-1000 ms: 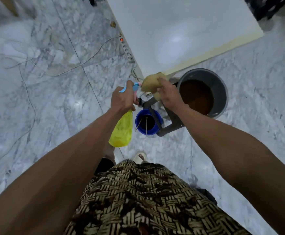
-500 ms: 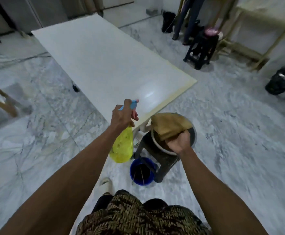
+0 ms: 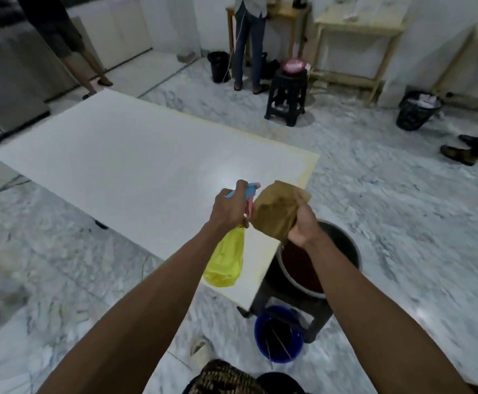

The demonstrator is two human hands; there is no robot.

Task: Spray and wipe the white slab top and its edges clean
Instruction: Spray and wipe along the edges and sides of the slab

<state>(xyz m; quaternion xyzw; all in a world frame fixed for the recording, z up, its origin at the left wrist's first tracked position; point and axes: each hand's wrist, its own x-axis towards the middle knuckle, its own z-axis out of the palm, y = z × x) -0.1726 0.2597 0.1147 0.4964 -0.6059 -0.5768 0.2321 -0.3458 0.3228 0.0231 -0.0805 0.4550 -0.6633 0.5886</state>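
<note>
Spreading ahead of both hands, one white slab [image 3: 135, 163] lies low over the marble floor [image 3: 388, 211]. Left hand [image 3: 229, 207] grips one yellow spray bottle [image 3: 226, 260] above the near corner; right hand [image 3: 303, 223] clutches one brown cloth [image 3: 274, 211] beside it, over one dark bucket [image 3: 343, 243], one blue bucket [image 3: 277, 336] below.

bottle neck [image 3: 245, 207]: hidden by hand | standing people [image 3: 249, 41]: cut off at top | stool [image 3: 316, 317]: mostly behind bucket

Marbled floor [image 3: 374, 211] carrying white slab [image 3: 135, 163], blue bucket [image 3: 279, 335], dark stool [image 3: 287, 96], two black bins [image 3: 418, 110], wooden tables [image 3: 357, 32] along far wall.
</note>
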